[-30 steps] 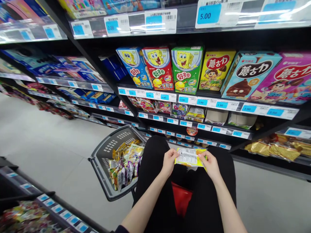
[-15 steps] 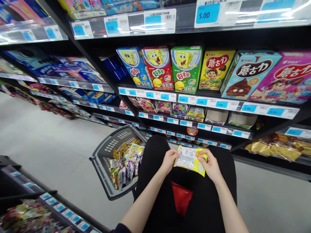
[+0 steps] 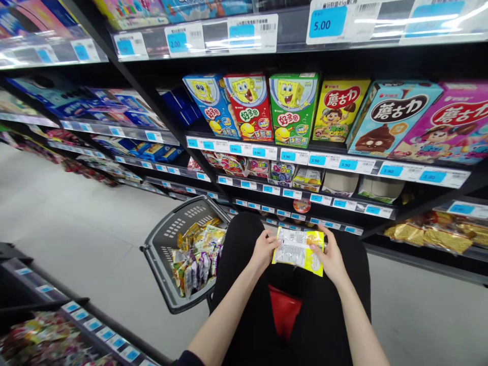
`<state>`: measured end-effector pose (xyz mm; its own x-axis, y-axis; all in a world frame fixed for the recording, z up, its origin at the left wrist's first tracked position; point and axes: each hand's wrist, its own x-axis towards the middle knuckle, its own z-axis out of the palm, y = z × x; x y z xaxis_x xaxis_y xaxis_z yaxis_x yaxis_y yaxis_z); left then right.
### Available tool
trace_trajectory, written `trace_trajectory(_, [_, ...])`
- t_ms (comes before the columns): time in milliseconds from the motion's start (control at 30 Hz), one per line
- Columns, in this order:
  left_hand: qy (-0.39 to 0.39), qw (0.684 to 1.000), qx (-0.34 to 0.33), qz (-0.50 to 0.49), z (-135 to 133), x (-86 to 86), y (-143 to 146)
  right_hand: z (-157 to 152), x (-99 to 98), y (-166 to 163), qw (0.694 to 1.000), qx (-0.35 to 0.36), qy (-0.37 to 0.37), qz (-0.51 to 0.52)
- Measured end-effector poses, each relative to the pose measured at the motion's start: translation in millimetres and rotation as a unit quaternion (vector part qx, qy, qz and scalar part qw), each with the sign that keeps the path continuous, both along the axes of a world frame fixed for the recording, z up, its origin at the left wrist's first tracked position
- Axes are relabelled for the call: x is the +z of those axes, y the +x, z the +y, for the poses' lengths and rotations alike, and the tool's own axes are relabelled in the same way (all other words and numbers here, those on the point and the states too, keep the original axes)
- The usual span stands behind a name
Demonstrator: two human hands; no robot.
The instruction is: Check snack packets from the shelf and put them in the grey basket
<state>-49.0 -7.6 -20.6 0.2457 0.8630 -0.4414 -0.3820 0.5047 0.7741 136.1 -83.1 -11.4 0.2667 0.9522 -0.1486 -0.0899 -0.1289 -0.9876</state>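
Observation:
Over my lap, a yellow and white snack packet (image 3: pixel 295 249) is stretched between both hands, its printed back side facing up. My left hand (image 3: pixel 266 249) is closed on the packet's left edge. At the right end, my right hand (image 3: pixel 328 254) pinches it with the thumb on top and the fingers behind. To the left of my knees stands a grey shopping basket (image 3: pixel 160 264) holding several colourful snack packets (image 3: pixel 198 259). Something red (image 3: pixel 284 310) shows between my thighs.
Ahead rise black store shelves with price labels (image 3: pixel 318 160). They carry a green snack box (image 3: pixel 293 109), a light blue box (image 3: pixel 392 117) and small open cartons (image 3: pixel 340 183). Gold packets (image 3: pixel 430 236) lie low at the right. Another shelf of wrapped sweets (image 3: pixel 46 338) stands at the lower left.
The packet stays in both hands and has shifted very slightly. The right fingers have lifted a little behind its upper edge. The basket and shelves stay put.

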Motion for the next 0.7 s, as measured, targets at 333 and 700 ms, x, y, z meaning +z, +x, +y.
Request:
trace_trajectory(333, [-0.057, 0.969, -0.241, -0.014, -9.0, 3.3, -7.4, -6.3, 13.5, 7.6, 0.991, 0.046, -0.02, 0.121])
trace_trajectory(700, [-0.055, 0.984, -0.141, -0.089, -5.0, 15.5, -11.7, -10.0, 12.1, 16.2, 0.976, 0.127, 0.004, 0.178])
